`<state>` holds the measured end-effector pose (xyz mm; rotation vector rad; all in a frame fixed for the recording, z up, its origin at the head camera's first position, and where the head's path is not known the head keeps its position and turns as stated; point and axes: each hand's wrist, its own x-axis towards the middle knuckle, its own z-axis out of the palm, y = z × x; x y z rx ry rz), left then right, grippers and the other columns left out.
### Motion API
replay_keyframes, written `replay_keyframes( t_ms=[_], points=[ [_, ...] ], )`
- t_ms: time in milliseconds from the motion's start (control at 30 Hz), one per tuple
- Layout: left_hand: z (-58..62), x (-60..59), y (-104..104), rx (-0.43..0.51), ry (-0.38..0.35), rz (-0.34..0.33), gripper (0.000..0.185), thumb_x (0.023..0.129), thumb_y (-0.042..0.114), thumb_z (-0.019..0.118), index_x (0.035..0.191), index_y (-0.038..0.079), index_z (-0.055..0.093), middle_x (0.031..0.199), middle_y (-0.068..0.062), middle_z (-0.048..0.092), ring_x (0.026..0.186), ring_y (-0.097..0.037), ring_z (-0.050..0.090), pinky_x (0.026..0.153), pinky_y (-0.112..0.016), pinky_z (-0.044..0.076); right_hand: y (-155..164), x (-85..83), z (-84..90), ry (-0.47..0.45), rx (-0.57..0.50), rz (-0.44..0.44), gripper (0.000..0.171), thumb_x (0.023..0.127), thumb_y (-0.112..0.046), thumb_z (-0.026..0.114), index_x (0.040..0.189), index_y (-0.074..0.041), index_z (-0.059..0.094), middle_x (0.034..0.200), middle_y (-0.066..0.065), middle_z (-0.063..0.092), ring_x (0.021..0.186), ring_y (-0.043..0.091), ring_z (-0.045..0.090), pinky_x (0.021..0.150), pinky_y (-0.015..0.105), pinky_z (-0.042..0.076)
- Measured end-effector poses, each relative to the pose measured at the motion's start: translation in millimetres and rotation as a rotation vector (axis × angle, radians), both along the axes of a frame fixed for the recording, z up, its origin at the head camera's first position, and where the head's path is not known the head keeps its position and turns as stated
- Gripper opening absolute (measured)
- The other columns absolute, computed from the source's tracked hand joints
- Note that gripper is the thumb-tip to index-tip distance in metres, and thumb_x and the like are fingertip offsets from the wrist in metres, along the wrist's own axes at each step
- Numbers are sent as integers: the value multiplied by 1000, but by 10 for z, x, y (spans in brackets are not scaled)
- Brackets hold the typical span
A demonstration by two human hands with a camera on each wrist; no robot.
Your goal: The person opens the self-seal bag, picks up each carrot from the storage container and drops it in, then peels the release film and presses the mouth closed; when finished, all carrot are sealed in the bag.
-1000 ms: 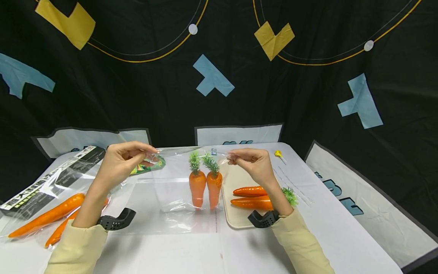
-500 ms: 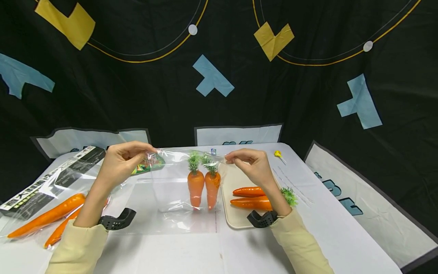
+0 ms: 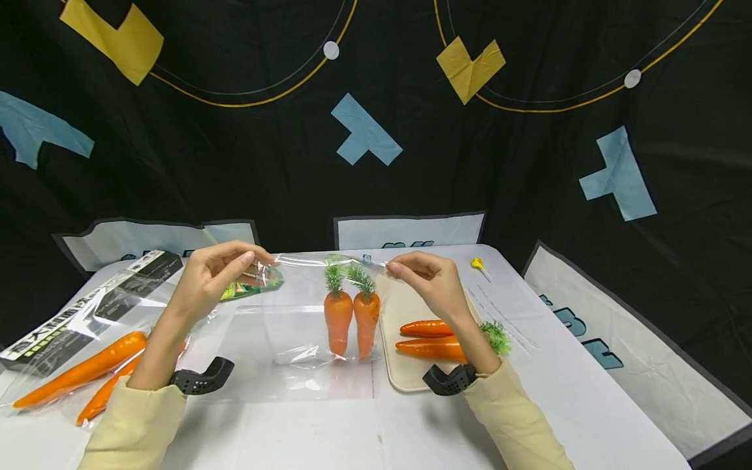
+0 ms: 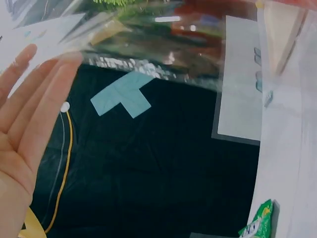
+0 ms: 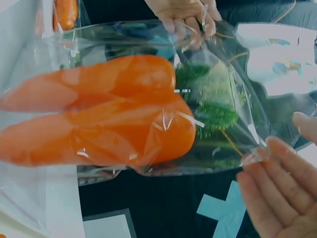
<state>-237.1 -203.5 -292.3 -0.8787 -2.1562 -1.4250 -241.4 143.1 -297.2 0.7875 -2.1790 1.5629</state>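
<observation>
In the head view, a person's left hand and right hand held a clear bag up above the white table, each hand pinching one top corner with the rim stretched between them. Two carrots hung upright inside the bag, green tops up, side by side and touching, toward its right side. The bag's lower edge hung close to the table; whether it touched could not be told.

The right wrist view showed what the head view could not: the two carrots pressed against the film from close by, their green tops crowded near the bag's mouth, and the right hand's fingers nipping the bag's corner. It also caught the left hand gripping the far corner. The left wrist view showed only the left hand's palm and straight fingers beside crinkled film; the pinch itself lay outside that picture.

Only the head view took in the surroundings. A cream board lay to the right of the bag with two more carrots lying flat on it, behind the right wrist. At the near left, other carrots lay in clear wrapping. A small green packet lay behind the left hand, and a small yellow object sat at the far right of the table.
</observation>
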Motion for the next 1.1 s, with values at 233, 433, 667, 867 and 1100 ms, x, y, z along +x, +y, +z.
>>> replay_keyframes(
  t_ms=[233,433,667,867,1100],
  points=[
    [9,40,41,-32,-48,78,23,84,3,73,107,2,67,98,1,71,82,-11,70,69,-25,56,28,-133,-137,-72,34,-16,24,84,-13,76,105,-6,69,105,6,68,93,19,67,83,33,54],
    [-16,15,35,-42,-84,73,32,80,2,77,110,4,66,100,0,71,83,-11,71,69,-23,56,9,-170,-186,-24,3,26,25,83,-12,76,105,-6,67,103,8,66,90,21,66,79,31,55],
    [-33,-22,32,-22,-40,49,28,80,-2,75,106,3,68,99,-9,72,82,-13,71,69,-22,55,-21,-185,-224,33,-56,36,19,84,-6,74,102,-5,67,95,9,68,79,21,69,71,33,57],
    [-12,1,10,-34,61,28,28,78,-15,70,101,2,69,95,-12,72,82,-14,71,68,-24,56,-47,-188,-234,43,-113,54,15,84,4,70,99,-1,68,95,11,68,81,22,69,69,35,58],
    [15,15,-25,-32,154,6,33,74,-22,69,97,2,70,90,-11,72,79,-11,71,63,-23,56,-71,-144,-199,59,-141,64,13,84,6,70,96,1,70,93,12,69,81,22,69,68,36,58]
  ],
)
